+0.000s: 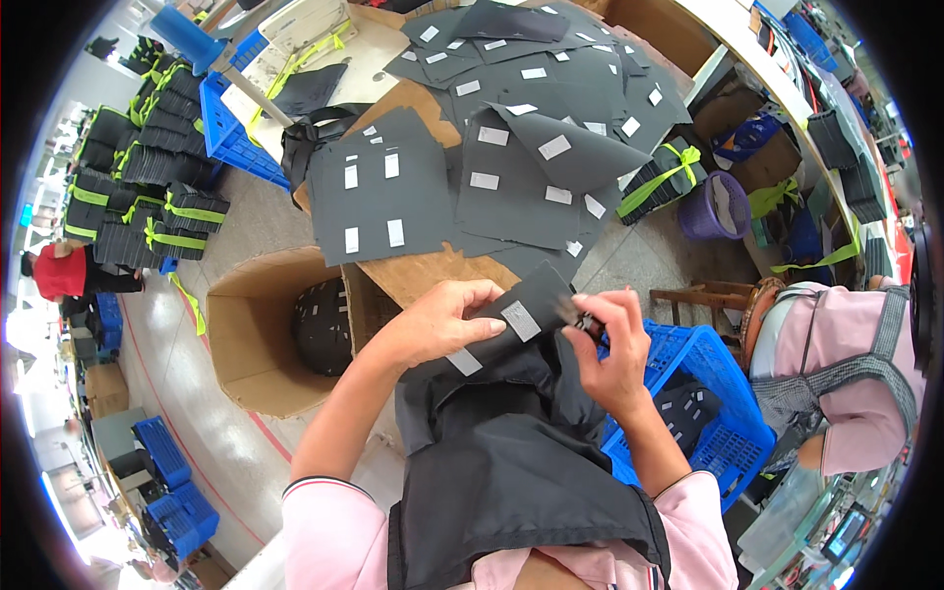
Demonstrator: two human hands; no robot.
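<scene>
My left hand (pixel 444 323) pinches a dark grey sheet piece (pixel 539 290) between thumb and fingers, above my lap. A white label (pixel 520 321) lies on that piece, and a second pale label shows below my left thumb. My right hand (pixel 612 344) is closed round a small dark-handled tool (pixel 590 324) at the sheet's right edge. The tool's tip is smeared by motion, so I cannot tell its kind. In front of both hands, several similar grey sheets (pixel 423 211) with white labels are heaped on a brown board (pixel 433 278).
An open cardboard box (pixel 251 305) with dark pieces stands at the left. To the right is a blue crate (pixel 733 442) with labelled pieces; a purple bin (pixel 715 211) stands farther off. Bundles tied with yellow-green strips (pixel 182 211) are stacked far left. Another person (pixel 836 364) sits at the right.
</scene>
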